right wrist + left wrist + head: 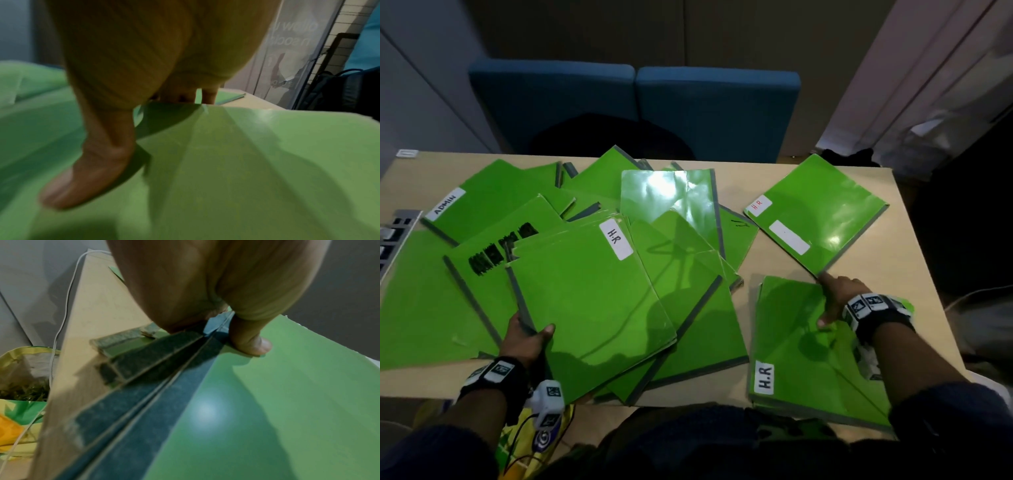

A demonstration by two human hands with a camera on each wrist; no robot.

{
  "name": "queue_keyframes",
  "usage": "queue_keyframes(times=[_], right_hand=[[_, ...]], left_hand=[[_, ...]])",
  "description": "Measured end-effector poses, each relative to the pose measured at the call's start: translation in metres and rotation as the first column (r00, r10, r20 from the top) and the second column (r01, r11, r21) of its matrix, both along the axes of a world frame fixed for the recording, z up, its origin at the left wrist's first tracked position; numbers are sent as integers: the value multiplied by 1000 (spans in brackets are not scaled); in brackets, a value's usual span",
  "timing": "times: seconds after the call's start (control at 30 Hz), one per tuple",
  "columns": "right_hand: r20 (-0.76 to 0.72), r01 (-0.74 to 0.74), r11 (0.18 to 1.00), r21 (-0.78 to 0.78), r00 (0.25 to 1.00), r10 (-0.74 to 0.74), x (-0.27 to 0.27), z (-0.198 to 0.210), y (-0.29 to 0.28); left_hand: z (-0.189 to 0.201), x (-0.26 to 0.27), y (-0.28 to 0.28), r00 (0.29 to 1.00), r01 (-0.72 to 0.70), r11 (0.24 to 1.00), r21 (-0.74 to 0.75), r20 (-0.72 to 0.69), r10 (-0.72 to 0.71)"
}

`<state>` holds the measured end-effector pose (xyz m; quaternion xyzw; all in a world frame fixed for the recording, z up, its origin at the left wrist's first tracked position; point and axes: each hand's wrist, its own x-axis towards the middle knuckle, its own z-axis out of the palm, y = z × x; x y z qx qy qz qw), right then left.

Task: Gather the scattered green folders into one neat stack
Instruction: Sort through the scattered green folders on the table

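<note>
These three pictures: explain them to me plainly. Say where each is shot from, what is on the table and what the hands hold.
No machine here: a person works with bare hands, wearing three cameras. The wide picture comes from the head, looking down at a table strewn with green folders, some labelled H.R or ADMIN. The other two come from the wrists, looking along the fingers. The left hand grips the grey spine edge of an H.R folder atop the pile; its thumb lies on the cover. The right hand grips the far edge of the small stack at the right, thumb on top. One folder lies apart behind it.
</note>
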<state>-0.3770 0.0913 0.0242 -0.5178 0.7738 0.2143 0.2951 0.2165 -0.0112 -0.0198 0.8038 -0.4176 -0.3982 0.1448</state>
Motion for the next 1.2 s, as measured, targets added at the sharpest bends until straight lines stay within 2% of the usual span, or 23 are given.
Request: queue_keyframes(times=[0.07, 0.17, 0.23, 0.3, 0.4, 0.53, 0.63, 0.73, 0.8, 0.9, 0.97, 1.0, 1.03, 1.1, 1.17, 1.2], right_hand=[[133, 44, 999, -27, 990, -40, 5, 24, -7], [366, 167, 975, -144, 925, -104, 10, 74, -21], [520, 243, 949, -201, 848, -107, 10, 99, -32], [660, 373, 900, -227, 738, -140, 25, 113, -47], [783, 571, 778, -261, 597, -175, 76, 98, -79], [781, 664, 722, -193, 550, -297, 174, 37, -120], [703, 642, 742, -192, 617, -353, 233, 10, -137], [662, 592, 774, -226, 676, -324, 273, -1, -145], [629, 507, 809, -297, 742, -234, 290, -8, -148], [510, 247, 901, -356, 859, -34, 300, -18, -146], [419, 117, 902, -415, 905, 75, 286, -19, -143], [378, 109, 880, -462, 922, 84, 270, -19, -143], [354, 150, 854, -498, 934, 42, 250, -19, -143], [323, 300, 813, -499, 935, -147, 199, -18, -139], [263, 392, 829, -399, 915, -306, 158, -20, -127], [247, 391, 852, -348, 915, -319, 149, -21, -120]], left_hand=[[2, -1, 2, 1000, -10, 1000, -6, -8, 10], [6, -4, 6, 1000, 1, 1000, -17, -9, -1], [8, -4, 7, 1000, -1, 1000, -3, -24, 1], [9, -3, 8, 999, -1, 1000, 14, -43, 2], [12, -1, 8, 998, 12, 1000, 13, -63, -11], [15, 0, 9, 990, 25, 1000, -2, -135, -24], [16, 0, 9, 985, 4, 1000, 6, -175, -3], [17, 2, 9, 962, -41, 999, 8, -269, 41], [16, 4, 10, 944, -77, 997, 23, -319, 80], [11, 6, 11, 957, -15, 1000, 9, -289, 17], [8, 7, 10, 965, 8, 1000, 17, -264, -3], [7, 7, 9, 967, 17, 1000, 17, -255, -12], [5, 8, 8, 969, 26, 1000, 14, -246, -22], [3, 8, 5, 971, 39, 999, 18, -236, -34], [1, 8, 4, 971, 34, 999, 23, -239, -28], [0, 8, 3, 970, 27, 999, 27, -242, -20]])
